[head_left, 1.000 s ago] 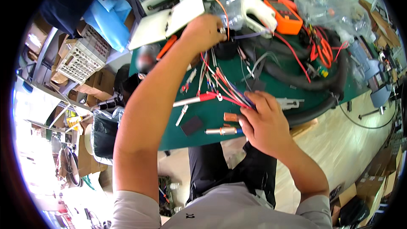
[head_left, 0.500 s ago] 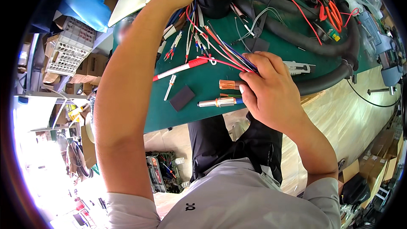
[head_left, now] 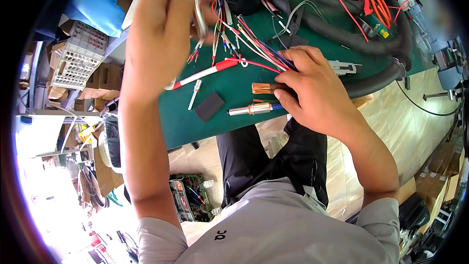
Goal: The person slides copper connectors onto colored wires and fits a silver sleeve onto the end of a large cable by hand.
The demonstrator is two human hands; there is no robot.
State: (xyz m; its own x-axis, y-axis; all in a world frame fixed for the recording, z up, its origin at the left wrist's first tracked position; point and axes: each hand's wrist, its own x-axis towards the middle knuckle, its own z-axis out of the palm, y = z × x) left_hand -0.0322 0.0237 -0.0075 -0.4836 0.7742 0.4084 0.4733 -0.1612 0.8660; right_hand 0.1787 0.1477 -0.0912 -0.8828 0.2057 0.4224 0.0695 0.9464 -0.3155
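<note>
My left hand, raised over the table's far left and smeared by motion, grips a shiny silver metal pin. My right hand is closed around a cable bundle at the table's near right. Out of its fingers fan thin coloured wires, a thick conductor with a bare copper end and a blue-sleeved wire tipped by a silver contact pin. On the table lie a smaller silver pin, a black flat rectangle and a red-and-white tube.
A black round housing with wires stands at the far side. Thick black sleeved cable curves round the right, near a white caliper-like tool and red-handled pliers. An open toolbox sits on the floor.
My left hand has come back from the black housing toward the left, and the silver pin now shows in it. My right hand keeps its hold on the cable bundle, barely moved.
</note>
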